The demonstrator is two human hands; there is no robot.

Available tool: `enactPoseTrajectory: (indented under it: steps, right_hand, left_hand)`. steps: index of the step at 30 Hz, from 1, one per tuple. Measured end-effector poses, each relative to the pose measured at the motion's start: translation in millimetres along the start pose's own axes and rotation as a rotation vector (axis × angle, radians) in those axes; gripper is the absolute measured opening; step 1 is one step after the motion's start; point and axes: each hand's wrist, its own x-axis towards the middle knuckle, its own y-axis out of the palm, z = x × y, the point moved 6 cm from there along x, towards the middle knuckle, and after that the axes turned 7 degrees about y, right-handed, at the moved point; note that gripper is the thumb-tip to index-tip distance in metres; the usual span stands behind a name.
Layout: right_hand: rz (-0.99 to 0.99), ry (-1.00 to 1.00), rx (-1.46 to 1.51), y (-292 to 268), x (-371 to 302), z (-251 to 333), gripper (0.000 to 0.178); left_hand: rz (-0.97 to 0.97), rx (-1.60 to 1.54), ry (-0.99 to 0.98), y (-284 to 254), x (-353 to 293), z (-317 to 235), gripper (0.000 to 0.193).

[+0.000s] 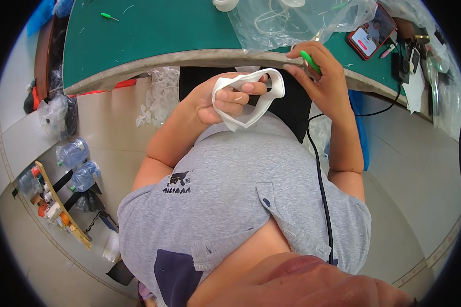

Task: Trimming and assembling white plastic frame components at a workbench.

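My left hand (229, 100) is closed around a white, loop-shaped, bendable-looking piece (278, 84), its fingers passing through the opening. The piece hangs in front of my body, just off the table's front edge. To its right, my right hand (322, 77) grips a tool with a bright green handle (310, 60) between thumb and fingers. The working tip of that tool cannot be made out. The right fingertips are close to the upper right end of the white piece; whether they touch it, I cannot tell.
On the green table (153, 36) lie another small green-handled tool (109, 17), a clear plastic bag (261, 30) with white pieces, and a phone (372, 31) at right. A black cable (317, 169) runs down my front. White scraps (161, 97) hang below the table; water bottles (84, 176) stand left.
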Motion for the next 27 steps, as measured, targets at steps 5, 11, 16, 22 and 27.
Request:
enactPoseTrajectory:
  steps: [5, 11, 16, 22, 27]
  right_hand:
    - [0.215, 0.029, 0.115, 24.7, 4.5, -0.8, 0.013]
    - [0.141, 0.183, 0.158, 10.9, 10.2, -11.1, 0.017]
    - [0.166, 0.273, 0.167, 10.7, 8.5, -15.4, 0.017]
    - [0.124, 0.244, 0.209, 7.6, 8.8, -15.8, 0.016]
    - [0.083, 0.157, 0.071, 7.1, 7.9, -5.9, 0.014]
  left_hand:
    - [-0.062, 0.028, -0.035, -0.9, 5.8, 3.0, 0.027]
    - [0.006, 0.078, -0.058, -1.5, 3.3, -3.5, 0.039]
    - [-0.003, 0.073, -0.006, -5.6, 1.7, -8.6, 0.028]
    - [-0.057, 0.091, 0.025, -9.1, 1.5, -7.9, 0.025]
    - [-0.085, -0.002, -0.003, -9.3, -1.3, -6.8, 0.018]
